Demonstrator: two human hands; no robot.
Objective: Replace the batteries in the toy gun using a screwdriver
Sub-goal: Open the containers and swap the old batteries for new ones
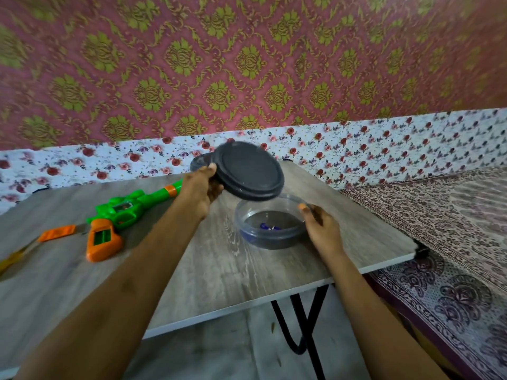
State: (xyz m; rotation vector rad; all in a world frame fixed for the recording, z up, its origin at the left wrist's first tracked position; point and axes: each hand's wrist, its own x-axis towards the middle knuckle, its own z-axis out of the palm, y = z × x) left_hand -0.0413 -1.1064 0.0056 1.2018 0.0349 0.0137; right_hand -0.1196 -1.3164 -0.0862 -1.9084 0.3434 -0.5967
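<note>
A green and orange toy gun (118, 215) lies on the grey wooden table (208, 270) at the left, its battery bay in the orange grip uncovered. Its orange cover (57, 233) lies just left of it, beside a yellow-handled screwdriver (13, 256) at the left edge. My left hand (199, 192) grips a dark round lid (248, 171), tilted above a clear round container (270, 223). My right hand (321, 226) holds the container's right side. Small blue and white things, blurred, lie inside it.
The table's right edge and corner (417, 249) are close to the container. A patterned bedspread (452, 229) lies to the right. Black folding table legs (304, 325) show below. A papered wall stands right behind the table.
</note>
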